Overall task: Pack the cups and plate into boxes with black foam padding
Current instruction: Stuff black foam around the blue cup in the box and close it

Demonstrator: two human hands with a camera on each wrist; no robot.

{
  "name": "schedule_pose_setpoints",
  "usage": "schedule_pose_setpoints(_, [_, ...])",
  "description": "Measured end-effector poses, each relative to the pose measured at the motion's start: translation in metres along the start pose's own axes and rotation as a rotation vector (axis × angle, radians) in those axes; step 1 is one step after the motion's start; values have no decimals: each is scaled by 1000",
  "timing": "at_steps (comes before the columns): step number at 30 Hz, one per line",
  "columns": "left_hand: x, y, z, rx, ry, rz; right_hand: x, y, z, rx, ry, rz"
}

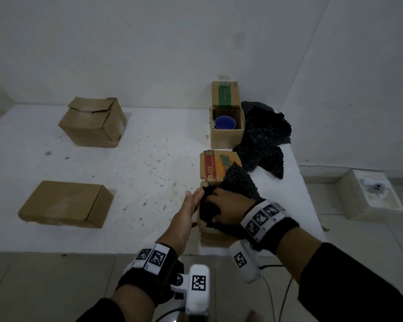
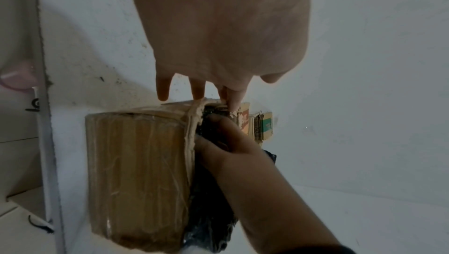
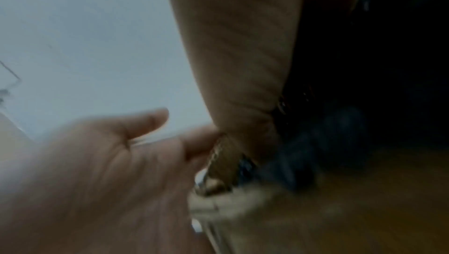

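Observation:
An open cardboard box (image 1: 213, 235) stands at the table's near edge, its printed orange flap (image 1: 219, 166) raised behind it. Black foam (image 1: 239, 182) fills its mouth and spills over the right rim. My right hand (image 1: 228, 204) is down inside it, fingers curled into the foam (image 2: 209, 210). My left hand (image 1: 191, 205) lies flat with straight fingers against the box's left wall (image 2: 136, 171). What sits under the foam is hidden. A blue cup (image 1: 225, 123) stands in a second open box (image 1: 227, 133) farther back. No plate is in sight.
A heap of spare black foam (image 1: 263, 140) lies right of the far box, near the table's right edge. Two closed cardboard boxes (image 1: 93, 123) (image 1: 65, 203) sit on the left of the white speckled table (image 1: 137, 159). Tiled floor lies below the front edge.

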State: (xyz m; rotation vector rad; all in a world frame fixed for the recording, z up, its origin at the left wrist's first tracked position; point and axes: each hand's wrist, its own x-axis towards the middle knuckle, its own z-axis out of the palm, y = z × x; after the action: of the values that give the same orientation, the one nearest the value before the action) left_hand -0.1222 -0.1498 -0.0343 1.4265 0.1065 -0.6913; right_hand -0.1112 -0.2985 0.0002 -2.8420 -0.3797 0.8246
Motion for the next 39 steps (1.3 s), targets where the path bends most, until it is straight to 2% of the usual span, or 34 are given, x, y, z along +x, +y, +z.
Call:
schedule_pose_setpoints(2, [1,-2,-2,-14,-7,3,-14,7,-18,-21,-57,-86])
schedule_pose_setpoints(4, [3,-5,-4,-27,-8,11,-22,15,-23,-166,-36,-127])
schedule_pose_setpoints(7, [5,-8,-6,-57,-11,17,-21,22,-10,-317,10,-113])
schedule_pose_setpoints(12, [6,-8,-5,-58,-18,14,-18,12,9,-401,140,-66])
schedule_pose_setpoints(15, [3,-7,-2,-18,-18,48,-16,12,14,-326,193,-65])
schedule_pose_setpoints(19, [-2,-5,4,43,-12,94,-20,14,11,-88,209,-70])
schedule_pose_setpoints(23, [-4,-4,9,55,18,151,-25,4,16,122,353,65])
schedule_pose_setpoints(26, [-2,-3,14,33,7,182,-20,-5,32,158,236,208])
schedule_pose_setpoints(29, [2,-5,16,-14,-7,171,-9,-9,45,166,186,287])
schedule_pose_setpoints(36, [7,-8,9,25,-35,140,4,-4,36,314,121,317])
schedule_pose_setpoints(39, [5,-6,8,43,-38,120,2,-4,27,270,87,309])
